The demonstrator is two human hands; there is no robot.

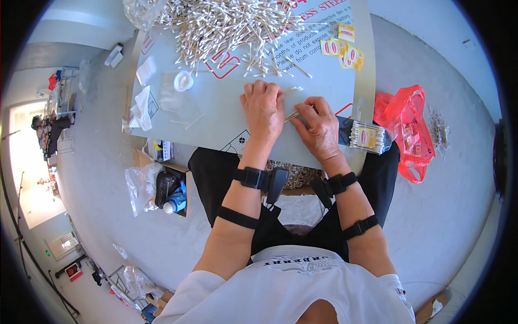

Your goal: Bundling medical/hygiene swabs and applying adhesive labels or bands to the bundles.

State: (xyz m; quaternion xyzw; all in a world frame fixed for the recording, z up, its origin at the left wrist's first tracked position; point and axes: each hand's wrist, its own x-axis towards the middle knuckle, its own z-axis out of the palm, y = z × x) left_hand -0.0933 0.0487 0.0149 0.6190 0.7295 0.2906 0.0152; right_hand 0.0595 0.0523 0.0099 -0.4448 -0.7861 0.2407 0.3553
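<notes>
Both my hands work over the table close to its near edge. My left hand (263,110) is closed, its fingers curled down, and a few cotton swabs (292,91) stick out from it to the right. Beside it, my right hand (319,128) pinches a small bunch of cotton swabs (292,116) between thumb and fingers, pointing toward the left hand. Ahead of them spreads a large loose pile of cotton swabs (226,32). Just right of my right wrist lies a clear pack of swabs (368,136) with a yellow label inside.
Yellow labels (346,49) lie at the table's far right. At left are a round white tub (183,81), a crumpled tissue (141,109) and clear plastic sleeves (171,100). A red plastic bag (409,132) with packs inside is right of the table. An open box (175,191) stands lower left.
</notes>
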